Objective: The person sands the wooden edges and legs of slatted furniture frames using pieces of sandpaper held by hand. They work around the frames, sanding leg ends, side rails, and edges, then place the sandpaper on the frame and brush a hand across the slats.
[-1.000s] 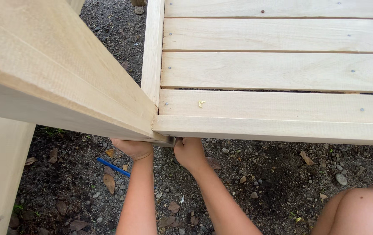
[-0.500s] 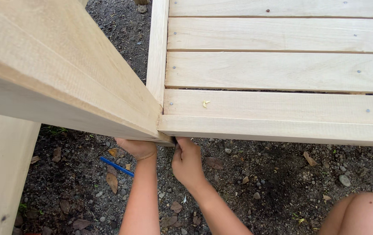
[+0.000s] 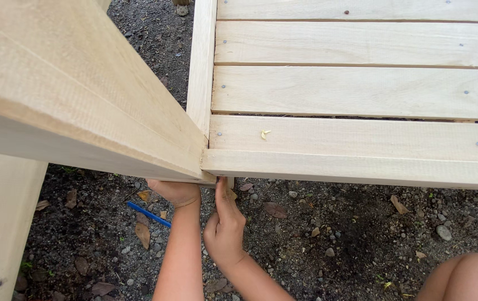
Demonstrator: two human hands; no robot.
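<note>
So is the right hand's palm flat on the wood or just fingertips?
Just fingertips: the right hand reaches up under the frame corner, palm hanging clear below it.

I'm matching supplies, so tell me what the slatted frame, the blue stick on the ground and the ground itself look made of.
Slatted frame: pale bare wood, seemingly unfinished; grain and small nail heads show.
Blue stick: too small to tell; the even blue suggests plastic or a painted pencil.
Ground: dark soil with gravel, pebbles and dry leaves.
The left hand and right hand reach under the frame's corner.

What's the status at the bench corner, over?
Left hand under slanted plank, fingers hidden. Right hand fingertips up at the slatted frame underside. Blue stick on gravel nearby.
</note>
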